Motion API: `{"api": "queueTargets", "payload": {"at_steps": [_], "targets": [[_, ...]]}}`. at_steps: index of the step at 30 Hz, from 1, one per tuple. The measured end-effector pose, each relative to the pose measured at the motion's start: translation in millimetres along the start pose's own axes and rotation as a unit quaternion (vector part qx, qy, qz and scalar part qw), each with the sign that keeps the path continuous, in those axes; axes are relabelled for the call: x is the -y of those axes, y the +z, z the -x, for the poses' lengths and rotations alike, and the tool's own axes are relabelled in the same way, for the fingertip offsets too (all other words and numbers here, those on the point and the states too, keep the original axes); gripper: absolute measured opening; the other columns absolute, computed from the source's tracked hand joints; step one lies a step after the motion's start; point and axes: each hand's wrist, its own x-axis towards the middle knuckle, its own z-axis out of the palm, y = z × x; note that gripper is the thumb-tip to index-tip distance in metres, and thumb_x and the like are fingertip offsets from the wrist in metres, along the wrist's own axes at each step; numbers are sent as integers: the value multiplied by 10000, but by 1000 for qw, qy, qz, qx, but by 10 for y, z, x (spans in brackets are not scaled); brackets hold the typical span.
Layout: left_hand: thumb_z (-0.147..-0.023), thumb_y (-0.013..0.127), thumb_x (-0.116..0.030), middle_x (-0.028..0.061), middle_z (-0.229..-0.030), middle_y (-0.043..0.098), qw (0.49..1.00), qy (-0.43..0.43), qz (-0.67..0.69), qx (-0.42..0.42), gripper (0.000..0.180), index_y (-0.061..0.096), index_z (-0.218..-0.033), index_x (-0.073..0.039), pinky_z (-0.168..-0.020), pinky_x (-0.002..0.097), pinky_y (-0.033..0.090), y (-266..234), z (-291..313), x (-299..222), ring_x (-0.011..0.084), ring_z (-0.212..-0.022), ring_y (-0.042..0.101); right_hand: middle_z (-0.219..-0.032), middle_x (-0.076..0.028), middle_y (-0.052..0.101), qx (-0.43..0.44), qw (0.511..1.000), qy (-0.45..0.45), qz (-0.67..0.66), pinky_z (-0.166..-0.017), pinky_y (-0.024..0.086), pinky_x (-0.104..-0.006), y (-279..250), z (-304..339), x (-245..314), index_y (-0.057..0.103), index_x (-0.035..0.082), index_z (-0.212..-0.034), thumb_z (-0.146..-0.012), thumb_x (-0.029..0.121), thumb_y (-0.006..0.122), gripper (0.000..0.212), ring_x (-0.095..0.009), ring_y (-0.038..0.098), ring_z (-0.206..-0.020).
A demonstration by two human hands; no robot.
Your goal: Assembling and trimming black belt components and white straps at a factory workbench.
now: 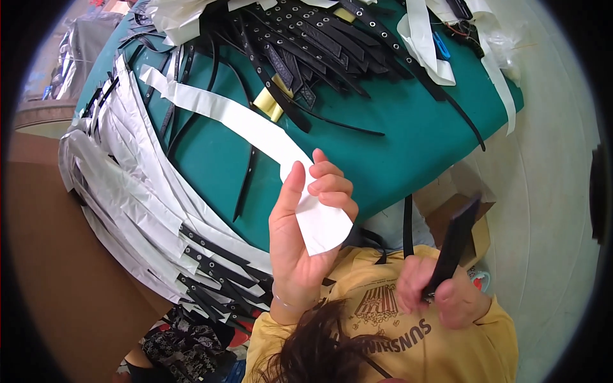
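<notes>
My left hand (303,236) is raised, palm up, with its fingers curled around a long white strip (249,127) that looks like a thin sleeve or paper. One end of the strip lies over the palm; the rest runs back to the far left across the green table. Close to my yellow top, my right hand (463,303) grips a black strap (453,246) that points up and is slightly blurred. Another dark strip (408,223) hangs behind that hand. Whether the two are one belt I cannot tell.
A heap of black eyeleted belts (306,45) covers the far side of the green table (377,159). White-sleeved belts (140,204) fan along its left edge, beside a brown cardboard surface (70,255). An open carton (447,198) stands on the floor at the right.
</notes>
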Motion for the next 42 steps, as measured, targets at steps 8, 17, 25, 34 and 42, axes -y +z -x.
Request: {"api": "queueTargets", "payload": {"at_steps": [8, 17, 25, 34, 42], "targets": [[-932, 512, -243, 21, -893, 466, 999, 41, -2, 1, 287, 475, -1113, -23, -738, 306, 418, -28, -94, -103, 134, -792, 460, -594, -41, 550, -21, 991, 53, 117, -419, 355, -196, -78, -61, -15, 404, -14, -955, -957, 299, 434, 314, -49, 471, -463], [-930, 527, -267, 12, -887, 462, 997, 68, -19, -8, 296, 477, -1129, -54, -723, 304, 408, -26, -128, -134, 130, -776, 448, -602, -42, 556, -13, 988, 100, 115, -407, 347, -174, -39, -248, -12, 414, -9, -960, -961, 181, 428, 190, -34, 468, -451], [-940, 511, -248, 5, -887, 451, 997, 73, -37, 1, 291, 459, -1157, -61, -712, 288, 412, -95, -187, -199, 121, -771, 440, -586, -47, 508, -18, 989, 145, 28, -419, 373, -188, -30, -288, -59, 395, -10, -950, -970, 172, 393, 182, -49, 453, -442], [-945, 501, -251, -3, -893, 459, 992, 99, -73, 26, 296, 454, -1176, -73, -705, 276, 422, -169, -184, -221, 109, -769, 443, -506, -24, 417, -68, 973, 199, -99, -453, 420, -249, -28, -412, -50, 354, 15, -927, -981, 195, 375, 189, -81, 402, -379], [-934, 519, -236, 14, -898, 466, 984, 135, -96, 66, 310, 450, -1176, -54, -705, 278, 438, -206, -183, -318, 120, -773, 456, -528, -5, 380, -16, 980, 196, -29, -462, 393, -247, 60, -224, -58, 364, 26, -965, -987, 155, 358, 131, -78, 396, -427]]}}
